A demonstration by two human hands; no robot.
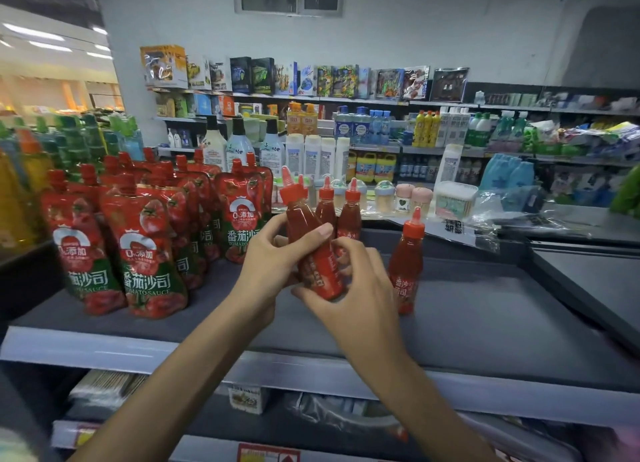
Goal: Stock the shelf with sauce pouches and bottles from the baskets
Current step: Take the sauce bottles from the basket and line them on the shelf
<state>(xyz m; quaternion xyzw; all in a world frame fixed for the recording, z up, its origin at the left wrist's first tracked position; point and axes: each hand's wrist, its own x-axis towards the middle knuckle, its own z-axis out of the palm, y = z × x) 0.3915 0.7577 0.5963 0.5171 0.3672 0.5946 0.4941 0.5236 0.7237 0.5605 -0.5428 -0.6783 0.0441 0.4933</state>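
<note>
Both hands hold one red sauce bottle [313,253] with a pointed red cap, tilted left above the dark top shelf [485,316]. My left hand [277,257] grips its upper body, thumb across the front. My right hand [349,288] cups its lower end. Behind it stand two more red bottles [349,215], and another red bottle [407,264] stands upright just to the right. Several red tomato sauce pouches [145,253] stand in rows on the shelf's left part. No basket is in view.
Yellow and green bottles [24,184] crowd the far left. Small jars and a plastic box [453,198] sit at the shelf's back edge. Bare shelf surface lies to the right of the bottles. Lower shelves [249,399] hold packets. Another aisle of goods stands behind.
</note>
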